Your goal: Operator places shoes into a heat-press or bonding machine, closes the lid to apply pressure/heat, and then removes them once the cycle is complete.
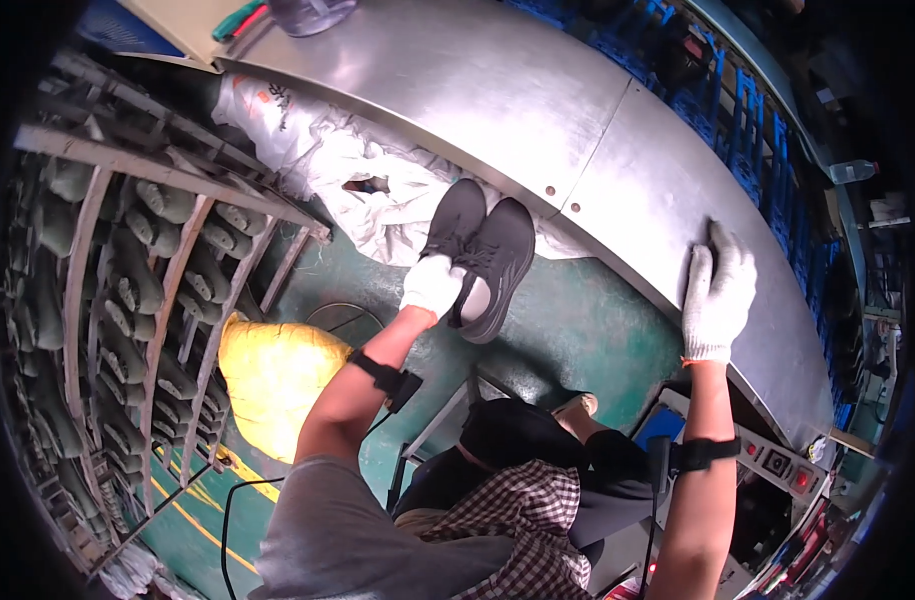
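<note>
A pair of dark sneakers (502,250) hangs from my left hand (435,285), in a white knit glove, its fingers closed at the shoes' heel ends. Their toes point away from me, over the green floor, just short of the metal table (538,110). My right hand (720,298), gloved likewise, rests on the table's right part with its fingers stretched out. Nothing shows in it. Part of the left hand's grip is hidden behind the glove and the shoe openings.
At the left stands a rack (178,290) with several grey-green shoe forms. A yellow sack (278,385) sits beside it on the floor. Crumpled white plastic bags (363,195) lie under the table's edge. A control box with red buttons (778,465) is at the lower right.
</note>
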A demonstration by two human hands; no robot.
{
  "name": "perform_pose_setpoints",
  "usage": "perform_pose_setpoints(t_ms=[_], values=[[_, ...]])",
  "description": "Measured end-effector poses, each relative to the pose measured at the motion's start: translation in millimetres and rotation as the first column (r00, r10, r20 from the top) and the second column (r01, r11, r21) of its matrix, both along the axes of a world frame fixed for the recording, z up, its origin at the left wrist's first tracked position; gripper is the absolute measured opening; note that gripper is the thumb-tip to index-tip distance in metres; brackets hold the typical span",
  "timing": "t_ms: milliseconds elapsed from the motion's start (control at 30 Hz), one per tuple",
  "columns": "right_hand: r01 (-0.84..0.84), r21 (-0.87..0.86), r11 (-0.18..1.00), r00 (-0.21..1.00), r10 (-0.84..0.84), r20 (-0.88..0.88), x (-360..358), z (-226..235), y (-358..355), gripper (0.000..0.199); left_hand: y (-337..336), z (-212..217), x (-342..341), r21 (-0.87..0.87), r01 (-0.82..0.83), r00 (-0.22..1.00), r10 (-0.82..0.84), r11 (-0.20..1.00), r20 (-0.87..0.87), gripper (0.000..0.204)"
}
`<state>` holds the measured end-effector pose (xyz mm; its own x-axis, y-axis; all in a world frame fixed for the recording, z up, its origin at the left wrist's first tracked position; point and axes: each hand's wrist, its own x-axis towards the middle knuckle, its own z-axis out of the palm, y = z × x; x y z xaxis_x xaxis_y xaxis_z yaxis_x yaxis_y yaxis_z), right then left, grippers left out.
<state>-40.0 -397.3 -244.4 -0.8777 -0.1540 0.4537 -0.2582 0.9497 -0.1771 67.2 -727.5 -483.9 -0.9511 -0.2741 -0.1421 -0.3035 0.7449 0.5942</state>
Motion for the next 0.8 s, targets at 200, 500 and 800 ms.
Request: perform_pose_setpoints(t_ms=[200, 500, 800], values=[[-0.022, 0.195, 0.981, 0.992, 0.046, -0.119, 3.6, -3.2, 0.0, 0.027, -13.7, -23.5, -100.3, -0.098, -0.016, 1.0, 0.014, 0.995, -0.02, 0.033], [-0.019, 0.177, 0.984, 0.996, 0.034, -0.082, 3.5, 1.5, -6.6, 0.025, -187.4, -14.8, -100.6, -0.361, -0.479, 0.83, 0.547, 0.8, 0.112, 0.045], [-0.262, 0.123, 0.957, 0.965, 0.255, 0.07, -15.3, 2.1, -83.2, 0.044, -240.0, -56.0, -73.0, -0.41, -0.519, 0.814, 0.581, 0.75, 0.031, 0.042]])
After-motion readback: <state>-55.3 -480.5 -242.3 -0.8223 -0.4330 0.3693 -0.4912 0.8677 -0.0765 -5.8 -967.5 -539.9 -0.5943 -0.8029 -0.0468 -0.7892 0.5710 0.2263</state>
